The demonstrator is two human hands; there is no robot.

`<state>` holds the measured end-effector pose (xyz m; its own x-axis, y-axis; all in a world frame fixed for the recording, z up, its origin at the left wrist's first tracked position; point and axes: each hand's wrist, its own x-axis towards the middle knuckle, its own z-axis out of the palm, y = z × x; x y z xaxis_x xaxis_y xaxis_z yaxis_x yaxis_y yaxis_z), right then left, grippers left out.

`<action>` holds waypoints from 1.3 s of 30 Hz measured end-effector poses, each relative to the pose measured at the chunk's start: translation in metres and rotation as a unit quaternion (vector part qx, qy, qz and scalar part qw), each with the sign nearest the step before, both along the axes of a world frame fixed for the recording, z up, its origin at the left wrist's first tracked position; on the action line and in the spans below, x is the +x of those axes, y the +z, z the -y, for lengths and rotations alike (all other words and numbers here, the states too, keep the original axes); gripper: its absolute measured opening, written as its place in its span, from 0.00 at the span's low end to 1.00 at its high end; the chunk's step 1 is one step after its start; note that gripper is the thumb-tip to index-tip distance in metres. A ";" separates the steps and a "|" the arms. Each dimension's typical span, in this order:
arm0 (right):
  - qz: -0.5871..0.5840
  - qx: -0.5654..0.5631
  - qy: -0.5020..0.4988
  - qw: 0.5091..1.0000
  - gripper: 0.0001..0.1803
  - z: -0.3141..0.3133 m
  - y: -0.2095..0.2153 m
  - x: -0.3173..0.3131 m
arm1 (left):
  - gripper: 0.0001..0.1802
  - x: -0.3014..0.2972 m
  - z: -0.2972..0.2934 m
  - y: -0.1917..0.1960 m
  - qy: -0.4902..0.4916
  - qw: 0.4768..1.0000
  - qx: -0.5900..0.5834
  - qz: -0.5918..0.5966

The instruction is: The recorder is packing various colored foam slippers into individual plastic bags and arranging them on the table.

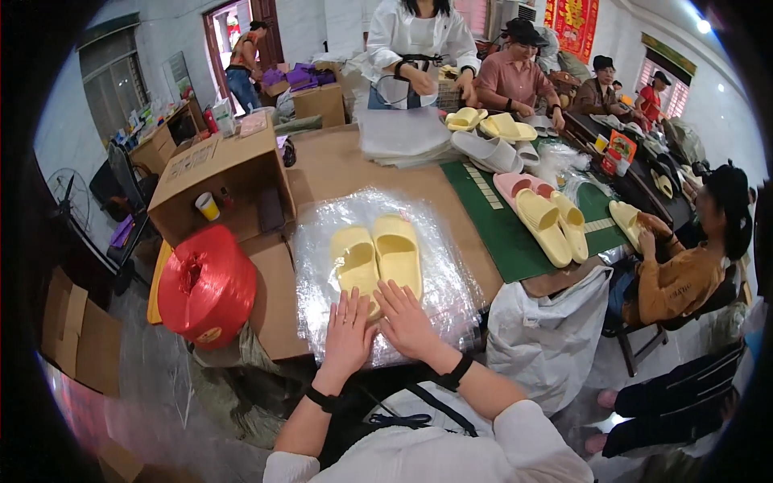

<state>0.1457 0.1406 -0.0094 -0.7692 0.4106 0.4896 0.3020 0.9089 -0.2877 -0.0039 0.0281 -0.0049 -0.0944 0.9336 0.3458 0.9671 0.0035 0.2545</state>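
Slippers (377,259) just beyond flat left hand (348,334), right hand (407,322)

It was a small packing workshop. A long table (338,173) ran down the room, strewn with pale yellow slippers (377,256), clear plastic bags (439,302) and a green cutting mat (503,229). Open cardboard boxes (221,173) stood about, beside a big red spool of twine (208,283). Several seated workers (684,270) handled slippers along the far side.

pale walls (72,121), barred window (113,84) — open doorway (229,32), ceiling light (704,26)
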 end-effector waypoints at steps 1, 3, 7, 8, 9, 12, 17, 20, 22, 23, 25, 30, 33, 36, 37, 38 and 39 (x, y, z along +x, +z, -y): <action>0.030 0.010 -0.016 0.999 0.35 0.002 -0.004 0.003 | 0.38 0.001 0.002 -0.004 0.005 1.000 -0.014 0.016; 0.048 0.009 -0.021 0.999 0.37 -0.005 -0.009 0.016 | 0.39 -0.002 0.003 -0.010 0.004 1.000 -0.013 0.020; -0.006 -0.078 -0.081 0.994 0.40 -0.019 -0.016 0.045 | 0.40 -0.005 0.001 -0.007 0.003 0.999 -0.004 0.032; -0.014 -0.085 -0.066 0.994 0.39 -0.020 -0.018 0.046 | 0.40 -0.006 0.001 -0.008 -0.001 0.999 -0.007 0.036; -0.023 -0.092 -0.050 0.994 0.39 -0.021 -0.019 0.048 | 0.40 -0.007 0.001 -0.008 -0.005 0.999 -0.008 0.040; -0.084 -0.152 -0.045 0.984 0.36 -0.028 -0.021 0.048 | 0.39 -0.013 0.001 -0.003 -0.026 0.991 0.002 0.133; -0.119 -0.262 -0.110 0.951 0.31 -0.030 -0.008 0.040 | 0.33 -0.027 0.013 -0.006 -0.050 0.926 0.130 0.350; -0.125 -0.182 -0.182 0.958 0.32 -0.035 -0.014 0.030 | 0.26 -0.026 0.019 0.012 0.171 0.948 0.242 0.118; -0.114 -0.139 -0.214 0.960 0.32 -0.038 -0.013 0.023 | 0.26 -0.027 0.017 0.019 0.217 0.944 0.185 0.163; -0.103 -0.134 -0.237 0.957 0.30 -0.036 -0.009 0.019 | 0.27 -0.028 0.017 0.021 0.262 0.934 0.124 0.209; -0.091 -0.127 -0.258 0.953 0.29 -0.039 -0.005 0.015 | 0.30 -0.030 0.013 0.026 0.251 0.938 0.113 0.209; -0.061 -0.163 -0.272 0.946 0.24 -0.046 -0.002 0.012 | 0.36 -0.026 0.000 0.034 0.232 0.939 -0.023 0.254; -0.062 -0.197 -0.272 0.940 0.24 -0.049 -0.003 0.013 | 0.37 -0.027 -0.014 0.025 0.242 0.906 -0.021 0.348; -0.082 -0.206 -0.277 0.935 0.23 -0.047 -0.007 0.014 | 0.42 -0.034 -0.027 0.009 0.186 0.850 -0.019 0.493; -0.082 -0.205 -0.275 0.936 0.23 -0.046 -0.007 0.015 | 0.42 -0.033 -0.030 0.007 0.185 0.848 -0.013 0.497; -0.100 -0.194 -0.281 0.934 0.22 -0.046 -0.008 0.016 | 0.42 -0.033 -0.032 0.005 0.184 0.846 -0.007 0.500; -0.118 -0.183 -0.287 0.933 0.22 -0.046 -0.008 0.017 | 0.42 -0.033 -0.031 0.003 0.186 0.846 -0.004 0.501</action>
